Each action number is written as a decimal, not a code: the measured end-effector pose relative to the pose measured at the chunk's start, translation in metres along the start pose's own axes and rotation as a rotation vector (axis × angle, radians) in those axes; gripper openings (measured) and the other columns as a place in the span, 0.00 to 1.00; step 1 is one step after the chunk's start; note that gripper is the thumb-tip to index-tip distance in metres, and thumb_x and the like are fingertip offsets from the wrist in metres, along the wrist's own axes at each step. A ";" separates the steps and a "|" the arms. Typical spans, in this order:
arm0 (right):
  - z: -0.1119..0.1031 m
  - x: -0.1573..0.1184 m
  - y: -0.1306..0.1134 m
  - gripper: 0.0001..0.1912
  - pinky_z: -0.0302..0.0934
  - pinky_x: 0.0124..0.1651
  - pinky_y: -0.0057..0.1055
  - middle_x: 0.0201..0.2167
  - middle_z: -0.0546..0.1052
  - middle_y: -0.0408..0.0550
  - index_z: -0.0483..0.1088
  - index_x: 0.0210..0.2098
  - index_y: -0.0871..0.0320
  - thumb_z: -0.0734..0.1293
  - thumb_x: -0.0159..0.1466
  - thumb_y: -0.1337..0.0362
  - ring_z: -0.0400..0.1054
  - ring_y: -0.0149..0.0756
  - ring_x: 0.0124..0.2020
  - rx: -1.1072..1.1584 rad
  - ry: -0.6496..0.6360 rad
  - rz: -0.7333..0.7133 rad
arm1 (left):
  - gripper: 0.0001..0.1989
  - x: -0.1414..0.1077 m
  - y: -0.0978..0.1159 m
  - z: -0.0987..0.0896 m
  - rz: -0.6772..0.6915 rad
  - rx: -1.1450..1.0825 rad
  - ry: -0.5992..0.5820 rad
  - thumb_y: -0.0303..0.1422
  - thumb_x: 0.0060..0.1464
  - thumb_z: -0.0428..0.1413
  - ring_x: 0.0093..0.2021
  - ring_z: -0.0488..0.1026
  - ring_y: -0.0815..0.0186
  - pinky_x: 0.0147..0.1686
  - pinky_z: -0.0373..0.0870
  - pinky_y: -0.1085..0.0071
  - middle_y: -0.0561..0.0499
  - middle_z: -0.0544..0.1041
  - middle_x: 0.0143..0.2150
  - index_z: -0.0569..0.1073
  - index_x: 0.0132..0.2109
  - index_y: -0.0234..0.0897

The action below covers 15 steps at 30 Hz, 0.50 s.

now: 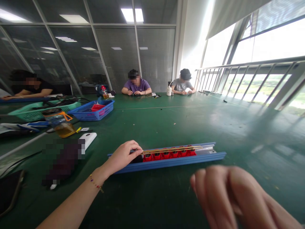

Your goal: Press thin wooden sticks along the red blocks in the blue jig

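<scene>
A long blue channel (177,163) lies across the table in front of me, with a row of red blocks (166,155) with dark centres inside it. Thin yellowish sticks (173,149) run lengthwise over the blocks. My left hand (125,156) reaches over the channel's left end, thumb and fingers pinched on the sticks' left end. My right hand (226,194) is raised close to the camera at lower right, apart from the channel. Its fingers are curled and blurred; whatever they may hold is hidden.
Green table (152,127) stretches ahead. On the left are a blue basket (92,111) with a red container, a teal basket (30,111) with cables, a jar of amber liquid (63,125), a white device (89,140) and a phone (10,190). Several people sit along the far side.
</scene>
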State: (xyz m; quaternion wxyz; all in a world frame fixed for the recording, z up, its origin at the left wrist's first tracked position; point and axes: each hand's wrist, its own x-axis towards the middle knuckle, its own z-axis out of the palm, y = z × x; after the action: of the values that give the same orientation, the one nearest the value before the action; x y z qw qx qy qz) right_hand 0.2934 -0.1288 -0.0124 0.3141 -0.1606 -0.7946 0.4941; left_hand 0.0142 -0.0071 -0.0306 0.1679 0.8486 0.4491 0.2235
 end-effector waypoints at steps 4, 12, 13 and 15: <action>-0.066 0.020 0.006 0.12 0.61 0.32 0.32 0.26 0.71 0.46 0.68 0.27 0.54 0.63 0.56 0.52 0.64 0.35 0.28 -0.248 0.636 0.108 | 0.13 0.002 0.001 -0.005 0.021 0.068 0.016 0.41 0.52 0.48 0.39 0.67 0.64 0.41 0.63 0.70 0.51 0.73 0.37 0.75 0.32 0.41; -0.124 -0.003 0.074 0.19 0.52 0.24 0.26 0.18 0.64 0.41 0.65 0.23 0.59 0.63 0.54 0.47 0.56 0.28 0.21 -0.582 0.943 0.297 | 0.14 0.004 0.008 -0.036 0.128 0.305 0.170 0.41 0.54 0.46 0.39 0.67 0.64 0.42 0.61 0.69 0.51 0.74 0.37 0.75 0.36 0.42; -0.127 -0.008 0.077 0.20 0.51 0.23 0.26 0.18 0.63 0.40 0.64 0.22 0.58 0.63 0.54 0.47 0.55 0.27 0.20 -0.588 0.932 0.315 | 0.14 0.004 0.008 -0.041 0.143 0.334 0.202 0.41 0.54 0.46 0.39 0.67 0.64 0.43 0.61 0.69 0.51 0.74 0.38 0.74 0.37 0.42; -0.130 -0.016 0.077 0.20 0.51 0.24 0.26 0.18 0.63 0.40 0.63 0.21 0.58 0.62 0.55 0.47 0.55 0.27 0.21 -0.582 0.862 0.351 | 0.14 0.007 0.007 -0.050 0.153 0.377 0.263 0.41 0.54 0.46 0.40 0.67 0.63 0.43 0.60 0.69 0.51 0.74 0.38 0.74 0.37 0.41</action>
State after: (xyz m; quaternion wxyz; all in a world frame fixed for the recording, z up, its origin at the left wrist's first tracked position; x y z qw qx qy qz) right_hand 0.3872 -0.0133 -0.0450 0.4664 -0.5589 -0.6592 0.1883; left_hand -0.0039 -0.0002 0.0161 -0.0707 0.8601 0.4353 0.2565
